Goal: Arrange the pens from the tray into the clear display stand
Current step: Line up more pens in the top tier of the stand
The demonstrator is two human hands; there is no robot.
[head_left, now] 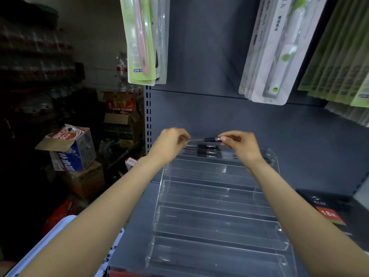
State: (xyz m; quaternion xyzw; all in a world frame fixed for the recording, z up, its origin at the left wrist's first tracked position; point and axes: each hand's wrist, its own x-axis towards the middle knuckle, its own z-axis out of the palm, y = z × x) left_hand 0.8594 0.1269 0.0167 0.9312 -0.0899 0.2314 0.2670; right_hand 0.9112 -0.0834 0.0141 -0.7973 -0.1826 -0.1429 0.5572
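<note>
We pinch one pen (205, 139) by its ends, left hand (169, 142) and right hand (242, 145) fingers closed on it, above the clear display stand's (219, 196) top tier, where other pens (201, 151) lie.

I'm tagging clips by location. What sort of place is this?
Probably a small shop. Packaged toothbrushes hang above a grey retail shelf, a clear display stand is being stocked with pens, and cardboard stock boxes are piled on the left.
</note>
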